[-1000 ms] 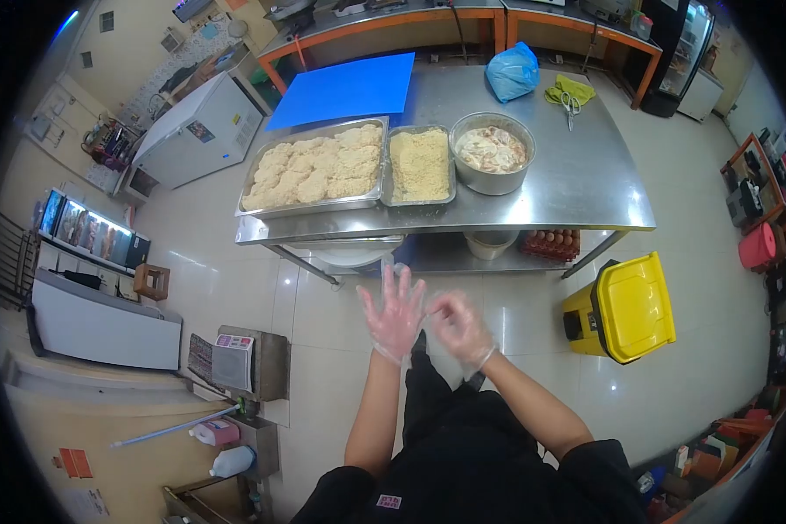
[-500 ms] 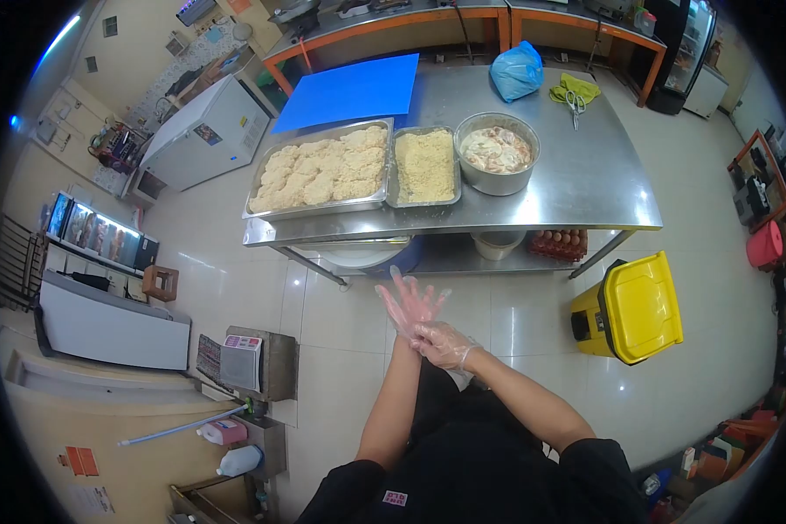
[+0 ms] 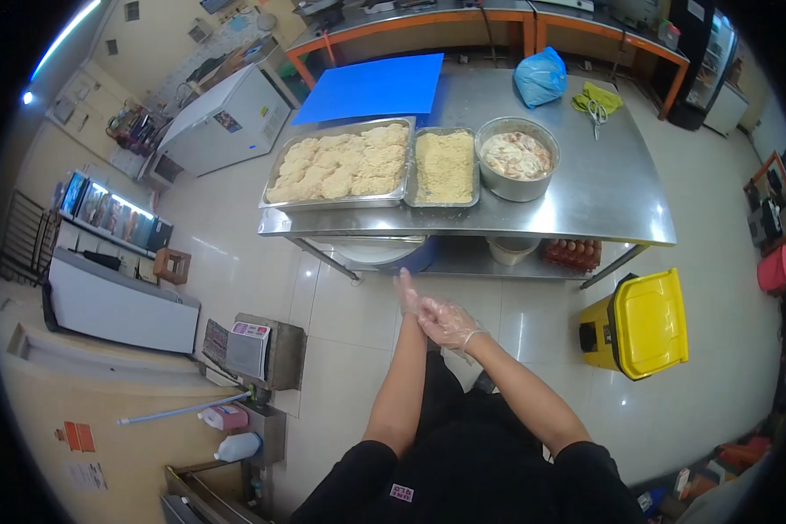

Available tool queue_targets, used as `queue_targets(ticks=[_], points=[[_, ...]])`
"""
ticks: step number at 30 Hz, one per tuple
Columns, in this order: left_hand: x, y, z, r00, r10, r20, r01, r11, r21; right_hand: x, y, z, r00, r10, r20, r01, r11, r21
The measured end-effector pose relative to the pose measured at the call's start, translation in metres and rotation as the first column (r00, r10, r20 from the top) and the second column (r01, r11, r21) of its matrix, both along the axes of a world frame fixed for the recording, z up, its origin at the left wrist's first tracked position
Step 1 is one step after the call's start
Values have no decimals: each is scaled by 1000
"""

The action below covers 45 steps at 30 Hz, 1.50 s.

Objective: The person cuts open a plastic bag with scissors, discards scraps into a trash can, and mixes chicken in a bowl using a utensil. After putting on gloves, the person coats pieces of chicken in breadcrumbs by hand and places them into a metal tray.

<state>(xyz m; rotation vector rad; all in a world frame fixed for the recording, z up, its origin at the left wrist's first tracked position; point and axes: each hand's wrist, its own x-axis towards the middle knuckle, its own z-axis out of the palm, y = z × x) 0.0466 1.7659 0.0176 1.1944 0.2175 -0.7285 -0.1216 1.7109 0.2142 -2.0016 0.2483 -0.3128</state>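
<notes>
Both hands wear clear plastic gloves and are held in front of my body, short of the table's near edge. My left hand [image 3: 409,295] is turned edge-on with its fingers stretched out, holding nothing. Against its palm and wrist, my right hand [image 3: 448,323] has its fingers closed on the left hand's glove. Beyond them on the steel table [image 3: 585,214] stand a large tray of crumb-coated pieces [image 3: 341,164], a smaller tray of yellowish crumbs [image 3: 445,168] and a round metal pot [image 3: 517,185] with a creamy, pinkish mix.
A blue board [image 3: 371,86], a blue plastic bag [image 3: 541,77], a green cloth [image 3: 599,98] and scissors [image 3: 596,113] lie farther back. Under the table are a bucket [image 3: 510,251] and egg trays [image 3: 572,255]. A yellow bin [image 3: 646,323] stands right, a scale [image 3: 249,349] left.
My left hand has turned from spread fingers to edge-on, fingers closer together. My right hand stays at its glove, shifted slightly up toward the palm. The whole view has shifted a little.
</notes>
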Motion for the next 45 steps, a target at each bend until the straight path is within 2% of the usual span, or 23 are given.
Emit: queue_targets(ticks=[1, 2, 5, 8, 9, 11, 15, 16, 17, 18, 20, 21, 23, 27, 30, 32, 33, 36, 39, 40, 41, 43, 45], points=[[10, 2, -21, 987, -37, 157, 20, 994, 110, 2, 2, -9, 998, -64, -19, 64, 998, -24], [1, -3, 7, 933, -61, 354, -53, 951, 304, 3, 4, -19, 991, -129, -36, 127, 991, -46], [-37, -13, 126, 874, -96, 477, -131, 898, 421, 2, -5, -39, 958, -267, -99, 259, 962, -91], [-27, -15, 110, 760, 76, 645, -313, 913, 262, -6, -3, -13, 956, -268, -119, 261, 963, -67], [-32, -12, 131, 760, 35, 649, -335, 877, 344, -3, 2, -10, 945, -292, -147, 283, 956, -79], [-50, -14, 172, 780, 106, 617, -315, 918, 240, 3, 10, -5, 918, -347, -190, 331, 937, -113], [-38, -17, 159, 723, 301, 622, -331, 941, -71, 23, 6, -47, 907, -420, -22, 418, 906, -64], [-36, -22, 156, 766, 388, 512, -333, 922, -199, 33, 6, -82, 885, -452, -111, 459, 806, 373], [-36, -25, 155, 805, 449, 387, -339, 884, -321, 45, 7, -121, 877, -434, -206, 434, 530, 729], [-36, -27, 156, 837, 485, 252, -351, 830, -433, 56, 3, -135, 886, -370, -280, 349, 134, 927], [-30, -20, 172, 878, 475, -59, -381, 620, -685, 37, 12, -54, 931, -349, -102, 352, 793, 497], [-32, -12, 192, 865, 457, -207, -446, 512, -734, 23, 17, -12, 954, -297, -43, 300, 945, 132], [-37, -4, 223, 829, 412, -378, -522, 331, -786, 13, 7, 24, 974, -227, 26, 223, 970, 100], [-33, -27, 215, 911, 384, 149, -93, 545, -834, 21, 0, 32, 952, -214, 220, 214, 977, 25], [-28, -29, 254, 855, 445, 266, -50, 582, -811, 22, -9, 26, 943, -122, 310, 162, 981, -105], [-19, -24, 287, 858, 472, 202, -146, 603, -784, 20, -23, 16, 960, -32, 277, 84, 980, -179], [-16, -22, 292, 861, 480, 171, -194, 619, -761, 19, -31, 9, 972, 5, 233, 40, 981, -188], [14, -36, 253, 828, 359, 431, -139, 875, -464, 11, -50, 17, 994, 30, 106, -24, 998, -57], [67, -41, 226, 457, -10, 890, -186, 977, 107, 13, -89, 21, 987, -20, 162, 4, 995, 99], [89, -42, 223, 335, -215, 917, -264, 913, 311, 15, -102, 19, 978, -49, 204, 19, 989, 145], [114, -50, 211, 354, -372, 858, -383, 779, 496, 17, -113, 28, 972, -80, 221, 31, 976, 217], [182, -70, 183, 378, -534, 756, -523, 551, 650, 27, -138, 60, 958, -150, 245, 54, 932, 357], [237, -77, 198, 366, -696, 618, -578, 350, 737, 43, -173, 61, 939, -170, 299, 31, 907, 421]])
